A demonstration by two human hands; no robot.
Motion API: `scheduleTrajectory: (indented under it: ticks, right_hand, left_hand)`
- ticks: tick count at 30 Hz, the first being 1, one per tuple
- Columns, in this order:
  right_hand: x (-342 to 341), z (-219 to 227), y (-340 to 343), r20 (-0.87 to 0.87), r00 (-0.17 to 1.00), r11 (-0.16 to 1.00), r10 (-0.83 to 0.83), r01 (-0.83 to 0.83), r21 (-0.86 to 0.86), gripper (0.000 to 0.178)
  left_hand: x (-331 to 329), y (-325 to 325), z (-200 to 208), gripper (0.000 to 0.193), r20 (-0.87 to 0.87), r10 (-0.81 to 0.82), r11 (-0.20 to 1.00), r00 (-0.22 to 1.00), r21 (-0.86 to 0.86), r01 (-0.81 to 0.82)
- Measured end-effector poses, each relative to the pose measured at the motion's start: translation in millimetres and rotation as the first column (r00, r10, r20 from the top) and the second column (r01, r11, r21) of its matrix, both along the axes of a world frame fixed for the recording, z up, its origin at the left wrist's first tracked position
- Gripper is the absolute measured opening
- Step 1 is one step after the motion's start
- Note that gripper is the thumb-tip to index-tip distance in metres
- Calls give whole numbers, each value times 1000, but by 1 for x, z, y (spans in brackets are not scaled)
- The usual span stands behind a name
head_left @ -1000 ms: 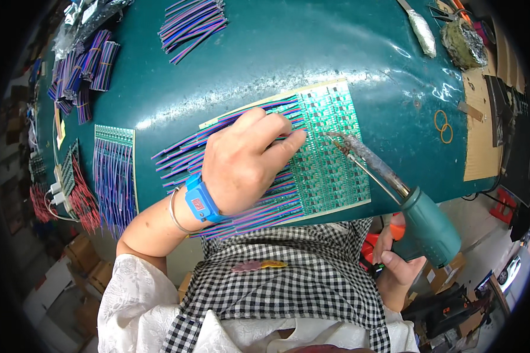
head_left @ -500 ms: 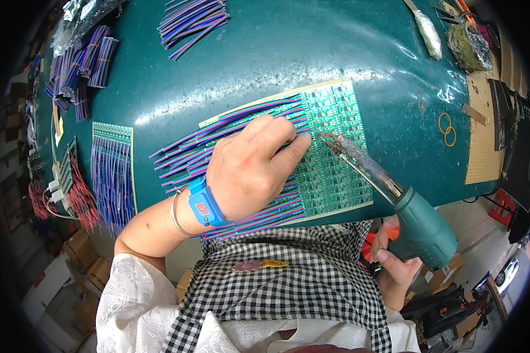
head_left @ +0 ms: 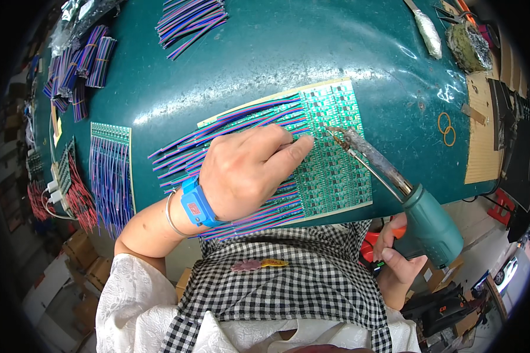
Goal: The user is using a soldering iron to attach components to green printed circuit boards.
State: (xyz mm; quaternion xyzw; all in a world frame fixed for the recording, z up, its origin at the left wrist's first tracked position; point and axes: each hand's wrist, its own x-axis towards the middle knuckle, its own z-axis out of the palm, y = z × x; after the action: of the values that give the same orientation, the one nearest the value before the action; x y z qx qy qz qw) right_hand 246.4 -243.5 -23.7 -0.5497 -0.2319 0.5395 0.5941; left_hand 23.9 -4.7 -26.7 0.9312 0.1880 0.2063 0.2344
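Observation:
My left hand [head_left: 244,167], with a blue wrist strap [head_left: 197,203] and a bangle, lies over a green circuit board panel [head_left: 338,159]. Its thumb and forefinger are pinched together at the wire ends; the fingertips partly hide what they hold. Blue, pink and black wires [head_left: 185,154] fan out leftward from the panel, some passing beneath this hand. In my right hand [head_left: 397,265] is a green soldering gun [head_left: 432,226], gripped by its handle. The gun's dark tip and thin feed tube point at the panel, just right of my left thumb; whether the tip touches is unclear.
Another wired board panel [head_left: 112,135] lies at the left, beside boards with red wires [head_left: 80,200]. Wire bundles [head_left: 91,62] sit far left, and a loose wire pile [head_left: 191,23] at the back. Two rubber bands [head_left: 447,129] and a foil-wrapped tin [head_left: 470,47] are on the right.
The soldering gun's tip has shifted slightly up and away from my left fingertips, and its body a little right. My left hand has dropped slightly toward me.

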Motion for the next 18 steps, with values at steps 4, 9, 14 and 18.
scheduleTrajectory:
  ticks: [4,9,14,18]
  right_hand:
    - [-1,-1,0,-20,1000,1000,-20,20,12,52]
    - [0,0,3,-34,999,999,-21,23,48,51]
    - [-1,1,5,-31,999,999,-36,37,40,52]
    - [-3,2,3,-37,998,999,-47,47,8,52]
  left_hand:
    - [-1,3,2,31,-10,28,978,1000,-207,-29]
    - [2,5,2,30,-16,72,973,997,-219,-74]
    - [1,0,4,32,-71,55,978,996,-200,-68]
    - [2,1,3,35,-76,22,993,997,-118,-31]
